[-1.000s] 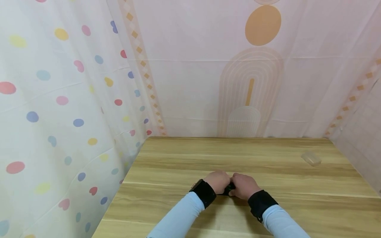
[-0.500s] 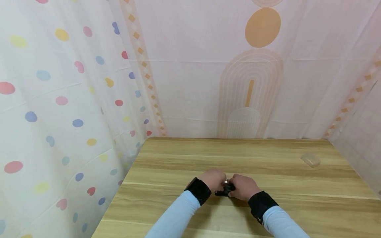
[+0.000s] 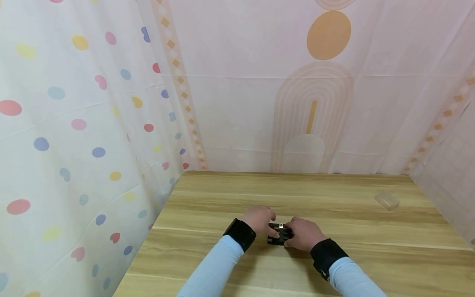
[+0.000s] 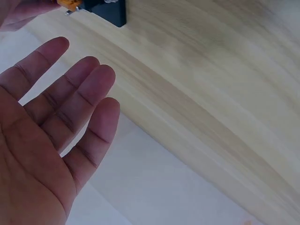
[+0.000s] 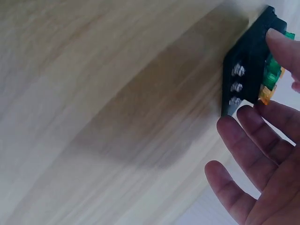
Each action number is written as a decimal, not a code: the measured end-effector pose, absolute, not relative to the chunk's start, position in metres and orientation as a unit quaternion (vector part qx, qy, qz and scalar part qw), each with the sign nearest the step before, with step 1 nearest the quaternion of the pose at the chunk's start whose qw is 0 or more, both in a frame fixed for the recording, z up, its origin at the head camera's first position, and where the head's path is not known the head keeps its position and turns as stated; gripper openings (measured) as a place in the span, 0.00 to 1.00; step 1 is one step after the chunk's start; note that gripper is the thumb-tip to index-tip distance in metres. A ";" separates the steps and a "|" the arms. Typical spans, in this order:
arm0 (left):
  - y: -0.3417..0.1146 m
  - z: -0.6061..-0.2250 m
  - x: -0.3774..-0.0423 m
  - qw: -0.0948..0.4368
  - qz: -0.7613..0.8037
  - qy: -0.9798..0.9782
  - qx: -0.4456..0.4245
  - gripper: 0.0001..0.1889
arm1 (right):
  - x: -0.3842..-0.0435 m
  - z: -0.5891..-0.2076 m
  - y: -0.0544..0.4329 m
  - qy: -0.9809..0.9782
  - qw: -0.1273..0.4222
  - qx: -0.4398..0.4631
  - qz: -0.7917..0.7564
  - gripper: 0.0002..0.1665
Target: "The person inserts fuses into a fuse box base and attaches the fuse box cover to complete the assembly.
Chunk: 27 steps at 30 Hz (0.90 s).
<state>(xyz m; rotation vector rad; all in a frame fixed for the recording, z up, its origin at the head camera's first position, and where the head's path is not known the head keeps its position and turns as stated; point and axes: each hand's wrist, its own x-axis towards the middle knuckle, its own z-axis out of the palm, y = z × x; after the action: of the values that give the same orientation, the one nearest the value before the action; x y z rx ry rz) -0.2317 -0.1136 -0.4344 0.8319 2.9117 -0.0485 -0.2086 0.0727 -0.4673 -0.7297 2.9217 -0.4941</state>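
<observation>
A small black block-like device (image 3: 276, 240) stands at mid-table between the hands in the head view. In the right wrist view, the black device (image 5: 253, 61) shows a row of metal screws or pins on one face and translucent green and orange pieces on another. My right hand (image 3: 305, 234) grips its right side, thumb on one edge and fingertips at the opposite edge. My left hand (image 3: 257, 218) is at its left, thumb close over the device. In the left wrist view, the fingers of my left hand (image 4: 61, 117) are spread and relaxed, holding nothing; the device (image 4: 110, 11) shows at the top.
A clear plastic box or lid (image 3: 387, 200) lies toward the back right of the wooden table (image 3: 222, 194). A polka-dot curtain (image 3: 78, 165) hangs on the left, and a pale patterned curtain (image 3: 237, 115) hangs behind the table's far edge.
My left hand has drawn away to the left from the black device, and its fingers have opened, exposing more of the device. My right hand has stayed in place, gripping it.
</observation>
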 end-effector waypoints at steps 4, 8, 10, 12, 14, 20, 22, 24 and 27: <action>-0.118 -0.439 -0.232 0.053 -0.010 0.964 0.262 0.33 | -0.209 -0.463 0.076 0.959 0.047 -0.231 -0.159 0.29; -0.121 -0.442 -0.231 0.057 -0.003 0.967 0.247 0.35 | -0.210 -0.459 0.081 0.961 0.057 -0.221 -0.155 0.34; -0.122 -0.444 -0.231 0.056 -0.003 0.969 0.242 0.36 | -0.211 -0.459 0.086 0.963 0.060 -0.213 -0.153 0.36; -0.122 -0.444 -0.230 0.056 0.000 0.970 0.238 0.36 | -0.212 -0.458 0.090 0.965 0.061 -0.208 -0.151 0.37; -0.123 -0.445 -0.230 0.056 0.002 0.970 0.237 0.37 | -0.213 -0.457 0.094 0.965 0.061 -0.203 -0.154 0.37; -0.124 -0.446 -0.229 0.063 0.011 0.970 0.236 0.38 | -0.213 -0.453 0.103 0.964 0.062 -0.202 -0.160 0.37; -0.125 -0.447 -0.229 0.063 0.012 0.970 0.236 0.38 | -0.214 -0.451 0.107 0.965 0.060 -0.201 -0.160 0.37; -0.126 -0.449 -0.229 0.061 0.013 0.970 0.237 0.38 | -0.214 -0.450 0.110 0.965 0.057 -0.201 -0.156 0.37; -0.126 -0.450 -0.229 0.060 0.015 0.970 0.237 0.39 | -0.215 -0.448 0.115 0.966 0.052 -0.202 -0.153 0.36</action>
<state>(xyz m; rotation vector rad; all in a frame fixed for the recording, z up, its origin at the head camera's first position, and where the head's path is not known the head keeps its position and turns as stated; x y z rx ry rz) -0.2286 -0.1260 -0.4499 0.7168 2.9340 0.0457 -0.2146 0.1153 -0.4484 -0.6152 2.9382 -0.4662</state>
